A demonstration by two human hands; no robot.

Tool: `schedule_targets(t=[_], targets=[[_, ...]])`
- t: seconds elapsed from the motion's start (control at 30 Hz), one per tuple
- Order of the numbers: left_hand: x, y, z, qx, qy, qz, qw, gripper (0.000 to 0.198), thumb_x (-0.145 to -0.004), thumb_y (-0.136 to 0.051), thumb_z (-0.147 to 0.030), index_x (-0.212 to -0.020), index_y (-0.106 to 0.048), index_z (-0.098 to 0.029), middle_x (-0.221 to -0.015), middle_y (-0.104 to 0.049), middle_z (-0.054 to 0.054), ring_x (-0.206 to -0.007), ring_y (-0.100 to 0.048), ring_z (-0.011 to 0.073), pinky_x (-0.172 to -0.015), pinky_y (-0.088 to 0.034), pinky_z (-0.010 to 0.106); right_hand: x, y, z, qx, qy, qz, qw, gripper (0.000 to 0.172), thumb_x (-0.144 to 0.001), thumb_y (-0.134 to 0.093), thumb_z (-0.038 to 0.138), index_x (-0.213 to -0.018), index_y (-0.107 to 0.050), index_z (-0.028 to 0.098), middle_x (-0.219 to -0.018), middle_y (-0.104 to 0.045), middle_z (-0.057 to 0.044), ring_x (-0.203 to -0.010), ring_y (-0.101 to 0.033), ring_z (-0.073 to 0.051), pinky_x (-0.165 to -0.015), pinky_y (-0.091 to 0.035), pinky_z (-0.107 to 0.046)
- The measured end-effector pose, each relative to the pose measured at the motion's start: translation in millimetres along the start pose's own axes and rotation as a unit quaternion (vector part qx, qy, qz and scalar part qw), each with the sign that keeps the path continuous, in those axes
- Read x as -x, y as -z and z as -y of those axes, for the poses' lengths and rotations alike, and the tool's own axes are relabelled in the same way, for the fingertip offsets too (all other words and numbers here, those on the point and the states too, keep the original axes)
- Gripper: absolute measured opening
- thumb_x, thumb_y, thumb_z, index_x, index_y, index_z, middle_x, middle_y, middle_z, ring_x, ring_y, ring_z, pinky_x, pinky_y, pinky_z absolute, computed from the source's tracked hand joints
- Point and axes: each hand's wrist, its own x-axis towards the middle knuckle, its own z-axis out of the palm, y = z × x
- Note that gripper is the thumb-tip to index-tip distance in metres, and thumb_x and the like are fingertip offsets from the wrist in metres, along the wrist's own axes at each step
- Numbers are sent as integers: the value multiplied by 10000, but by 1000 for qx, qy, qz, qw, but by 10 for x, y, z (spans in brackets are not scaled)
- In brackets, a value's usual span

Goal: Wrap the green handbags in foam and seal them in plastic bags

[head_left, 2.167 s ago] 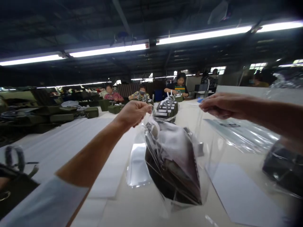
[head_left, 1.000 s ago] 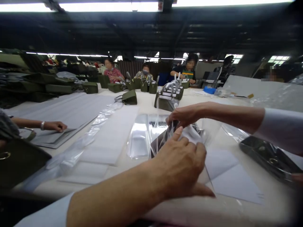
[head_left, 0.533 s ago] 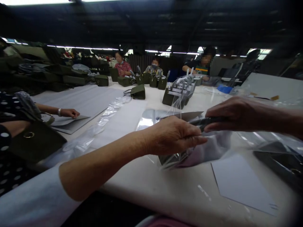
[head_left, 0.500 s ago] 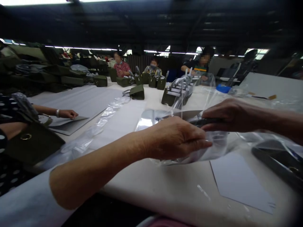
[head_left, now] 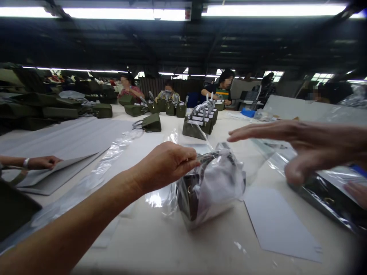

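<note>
In the middle of the near table stands a dark green handbag (head_left: 188, 196) inside a clear plastic bag (head_left: 222, 183). My left hand (head_left: 168, 164) is closed, its thumb and fingers pinching the plastic bag at its top left, by the handbag's handles. To the right, my right hand (head_left: 301, 147) hovers above the table, blurred, with fingers stretched out and nothing in them. It is apart from the handbag. Below it lies a dark plastic-wrapped bag (head_left: 323, 194) with a gold ring.
A white card (head_left: 279, 225) lies right of the handbag. Handbags in a row (head_left: 197, 124) stand farther back, and a single green handbag (head_left: 151, 122) lies left of them. A co-worker's hand (head_left: 47, 162) holds grey sheets (head_left: 65, 168) at left. Other people sit across the table.
My right hand has let go of the bundle and opened, lifting away. The handbag in plastic now stands upright on the table. My left hand keeps a pinch on the plastic. The view has tilted up.
</note>
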Motion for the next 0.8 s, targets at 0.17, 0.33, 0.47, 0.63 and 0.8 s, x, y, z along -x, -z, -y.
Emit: schedule_targets(t=[0.17,0.33,0.47,0.63,0.8], targets=[[133,47,-37,31,14,-32,999,268,-832,-468,-365,-666,-580,-187,-548,-475,-36,-503,-408,79,-521,-317,196,110,-50,-320,138,-30,91,986,367,-760,-555,476,-1065,-595,276,-644,-569,-8,-646,-550,-177,-749,-391,-366],[16,0,89,-29,196,-176,964,677,-710,-528,-576,-1250,-383,-196,-1038,-567,91,-897,-541,241,-674,-410,276,-67,6,-470,154,-7,-9,988,260,-796,-527,389,-671,-633,187,-1126,-546,-74,-786,-583,-188,-724,-428,-347],[-284,-44,304,-57,279,-48,957,564,-672,-579,-525,-1091,-535,-150,-870,-624,104,-780,-578,259,-607,-399,281,-220,33,-421,139,68,-29,988,235,-780,-549,344,-632,-628,179,-1393,-302,-33,-1208,-370,-286,-980,-302,-447],[-308,-79,171,-31,38,13,999,239,-834,-428,-265,-720,-625,-191,-864,-626,37,-695,-566,142,-632,-398,241,-427,-20,-626,95,70,10,993,224,-741,-590,373,-648,-630,173,-1422,-237,-30,-1304,-187,-278,-1039,-197,-433],[-87,17,-11,-12,-114,50,992,235,-841,-403,-168,-664,-557,-181,-1145,-567,7,-938,-559,156,-824,-405,256,-471,-64,-691,29,40,65,997,203,-778,-516,316,-702,-598,146,-751,-599,-23,-695,-538,-123,-658,-409,-243]])
